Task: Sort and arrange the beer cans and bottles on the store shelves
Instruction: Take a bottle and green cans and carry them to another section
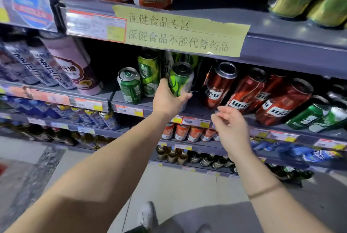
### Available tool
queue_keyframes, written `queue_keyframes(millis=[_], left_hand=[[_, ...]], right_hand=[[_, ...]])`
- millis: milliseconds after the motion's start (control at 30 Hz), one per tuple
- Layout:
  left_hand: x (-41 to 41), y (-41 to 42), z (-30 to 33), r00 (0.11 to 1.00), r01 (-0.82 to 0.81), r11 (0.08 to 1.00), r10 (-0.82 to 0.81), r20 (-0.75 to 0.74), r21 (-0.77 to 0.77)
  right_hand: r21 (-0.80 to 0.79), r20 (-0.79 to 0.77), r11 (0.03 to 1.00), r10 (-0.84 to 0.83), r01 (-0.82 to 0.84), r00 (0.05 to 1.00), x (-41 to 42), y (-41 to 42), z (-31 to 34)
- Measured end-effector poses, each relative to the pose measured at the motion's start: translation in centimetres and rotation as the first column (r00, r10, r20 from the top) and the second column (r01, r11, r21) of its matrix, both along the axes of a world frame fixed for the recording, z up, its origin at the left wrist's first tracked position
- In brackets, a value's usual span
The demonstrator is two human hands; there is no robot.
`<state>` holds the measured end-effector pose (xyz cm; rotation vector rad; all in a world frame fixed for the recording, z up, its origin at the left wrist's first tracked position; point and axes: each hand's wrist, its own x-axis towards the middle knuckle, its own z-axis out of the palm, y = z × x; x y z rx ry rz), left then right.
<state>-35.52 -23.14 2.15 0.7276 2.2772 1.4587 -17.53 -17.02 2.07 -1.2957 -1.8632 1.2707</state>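
Left hand grips the green can upright, directly ahead on the shelf; right hand, loosely spread and empty, hovers nearer the red cans.

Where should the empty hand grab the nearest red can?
Probably around the middle of the nearest red can, coming from the front with the right hand. Its round side faces out, bare, with open shelf beside it, while more red cans crowd its right.

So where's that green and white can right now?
In the head view it sits mid-frame, the green and white can gripped by the left hand at the shelf front, between the green cans and the red cans.
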Motion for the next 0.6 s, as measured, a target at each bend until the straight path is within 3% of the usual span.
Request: queue_keyframes(millis=[133,267,367,600], left_hand=[[-0.6,-1.5,0.0,0.999,0.036,0.999,-0.036,-0.011,0.001],[-2.9,-6.6,-0.9,0.948,-0.258,0.955,0.279,-0.155,0.144],[-6.3,-9.5,-1.8,0.893,-0.419,0.905,0.426,-0.142,0.080],[-11.2,-9.1,-4.1,0.987,-0.159,0.986,0.159,0.010,-0.049]], right_hand=[[-0.066,0.086,0.988,0.148,-0.143,0.985,-4.3,-1.0,0.4],[-0.098,0.182,0.983,0.169,-0.153,0.969,-7.2,-1.9,-0.1],[-0.063,0.222,0.989,0.142,-0.132,0.965,-9.1,-2.5,-0.6],[0.013,0.225,1.000,0.013,-0.017,0.974,-12.4,-2.1,-0.8]])
